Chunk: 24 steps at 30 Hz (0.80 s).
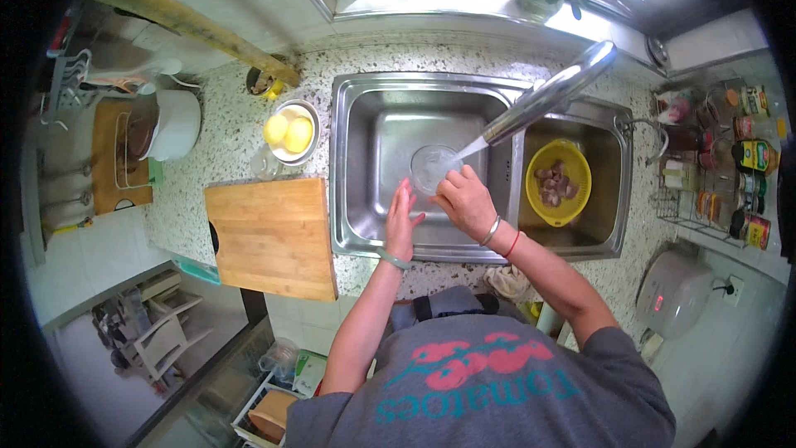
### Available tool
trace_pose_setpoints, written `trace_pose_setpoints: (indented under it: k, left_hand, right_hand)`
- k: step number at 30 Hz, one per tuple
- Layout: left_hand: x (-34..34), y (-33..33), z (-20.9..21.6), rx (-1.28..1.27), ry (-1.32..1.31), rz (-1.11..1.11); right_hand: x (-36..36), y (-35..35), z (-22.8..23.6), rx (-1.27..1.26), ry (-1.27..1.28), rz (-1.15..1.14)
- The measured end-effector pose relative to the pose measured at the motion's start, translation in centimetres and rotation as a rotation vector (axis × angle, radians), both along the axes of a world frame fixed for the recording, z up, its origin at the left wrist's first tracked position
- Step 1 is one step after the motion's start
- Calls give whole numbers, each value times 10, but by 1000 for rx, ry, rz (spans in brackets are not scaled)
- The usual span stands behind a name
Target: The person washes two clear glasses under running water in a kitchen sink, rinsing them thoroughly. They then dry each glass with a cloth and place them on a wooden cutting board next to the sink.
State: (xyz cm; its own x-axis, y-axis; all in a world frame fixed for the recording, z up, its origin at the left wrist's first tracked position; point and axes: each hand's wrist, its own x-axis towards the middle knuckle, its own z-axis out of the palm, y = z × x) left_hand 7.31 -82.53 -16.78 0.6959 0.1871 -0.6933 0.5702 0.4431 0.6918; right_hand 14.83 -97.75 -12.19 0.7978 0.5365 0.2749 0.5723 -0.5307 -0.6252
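Over the larger basin of the steel sink (362, 124), my left hand (400, 220) has its fingers stretched out, palm turned inward, with nothing visible in it. My right hand (468, 203) is closed, fingers curled down beside it; whatever they may hold is hidden. Just beyond both hands, low in the basin, is a round, clear, dish-like thing (429, 164); whether my right fingertips touch its rim I cannot tell. Water runs from the chrome faucet (551, 91) toward it. In the smaller basin stands a yellow plastic basket (535, 191) with pieces of dark pinkish meat (555, 185).
Left of the sink lie a wooden cutting board (272, 236) and a bowl (313, 139) of yellow round items. A white pot (176, 124) stands farther left. Right of the sink, a wire rack (676, 216) carries several jars and bottles. The faucet slants over the sink's divider.
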Motion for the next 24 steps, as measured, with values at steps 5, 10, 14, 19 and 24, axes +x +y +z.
trace_pose_setpoints:
  k: [5, 10, 14, 19, 24]
  left_hand:
    - [-2, -3, -4, 15, 24, 20]
    - [9, 11, 6, 168, -147, 63]
    - [15, 27, 29, 311, -216, 56]
    - [26, 33, 58, 660, -255, -164]
    - [32, 24, 76, 997, -368, -390]
  right_hand:
    - [0, 3, -11, -16, 115, -91]
    - [28, -2, -35, 399, 1306, -293]
    - [17, 3, -43, 654, 1586, -351]
    - [-25, 8, -55, 1153, 1930, -434]
    - [-49, 6, -65, 1383, 2128, -460]
